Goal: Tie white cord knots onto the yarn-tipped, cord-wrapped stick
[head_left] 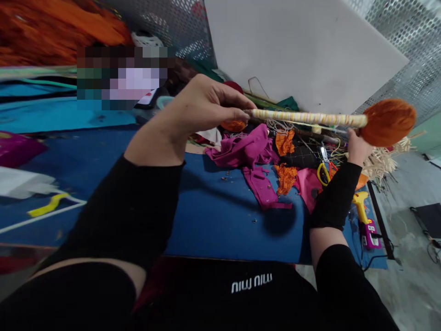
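Note:
A long stick wrapped in pale yellow and white yarn (pixel 310 118) is held nearly level above the table, with a round orange ball (pixel 389 123) on its right end. My left hand (pixel 210 103) is closed around the stick's left end, thumb and fingers pinching it. Just under the ball, my right hand (pixel 359 146) is at the other end of the stick; its fingertips are partly hidden behind stick and ball. A loose strand of yarn runs below the stick. Under it lie magenta cloth (pixel 241 147) and crumpled orange scraps (pixel 285 179).
Scissors with yellow handles (pixel 323 174), a yellow glue gun (pixel 360 205) and a magenta power strip (pixel 371 235) lie on the blue table (pixel 220 225) at right. A white board (pixel 303 50) stands behind. White plastic (pixel 25 181) lies at left.

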### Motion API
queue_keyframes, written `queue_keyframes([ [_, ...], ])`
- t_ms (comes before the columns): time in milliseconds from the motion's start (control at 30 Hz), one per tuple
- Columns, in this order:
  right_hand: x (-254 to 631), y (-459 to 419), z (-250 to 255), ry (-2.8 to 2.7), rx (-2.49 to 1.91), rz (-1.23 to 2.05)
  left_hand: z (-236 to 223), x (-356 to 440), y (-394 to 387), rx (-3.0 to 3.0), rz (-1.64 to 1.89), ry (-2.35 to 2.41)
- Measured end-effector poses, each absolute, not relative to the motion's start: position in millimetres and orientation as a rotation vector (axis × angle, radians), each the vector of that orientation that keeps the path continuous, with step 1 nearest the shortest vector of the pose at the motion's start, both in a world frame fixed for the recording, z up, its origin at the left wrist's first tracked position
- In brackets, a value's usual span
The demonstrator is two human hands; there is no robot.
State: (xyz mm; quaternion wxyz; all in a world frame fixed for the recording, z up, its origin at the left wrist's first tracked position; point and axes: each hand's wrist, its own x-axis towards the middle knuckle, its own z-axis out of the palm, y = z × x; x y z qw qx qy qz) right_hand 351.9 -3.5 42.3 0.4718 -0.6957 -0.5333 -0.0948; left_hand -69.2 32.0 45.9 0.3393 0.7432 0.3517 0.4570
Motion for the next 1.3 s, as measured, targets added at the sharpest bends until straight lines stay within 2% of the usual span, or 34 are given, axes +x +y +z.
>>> queue_keyframes([
  [67, 339.0, -2.5, 43.9, -1.227, -1.905, -0.382, 44.7, -57.9, 26.6, 1.82, 1.223, 0.893],
  [133, 314.4, -1.2, 47.9, -1.295, -1.931, -0.365, 43.0, -46.3, 20.0, 1.727, 1.213, 0.895],
  [333, 200.8, 3.6, 37.4, -1.796, -1.227, 0.337, 40.6, -25.2, 8.5, 1.543, 1.285, 0.792],
  [433, 162.2, 2.4, 19.5, -1.798, -1.082, 0.489, 39.7, -22.4, 12.4, 1.499, 1.312, 0.77],
  [700, 146.9, -6.6, 4.0, -1.613, -1.087, 0.031, 30.8, -15.9, 29.1, 1.413, 1.338, 0.842],
  [1000, 149.4, -13.3, 6.5, -1.775, -0.99, -0.22, 17.4, -11.3, 35.4, 1.638, 1.344, 0.904],
  [1200, 168.1, -7.7, 16.0, -1.876, -1.182, -0.52, 13.7, -9.3, 33.7, 1.912, 1.311, 1.058],
  [1300, 176.1, -6.6, 22.5, -1.875, -1.282, -0.472, 13.7, -7.1, 23.6, 2.086, 1.268, 1.161],
])
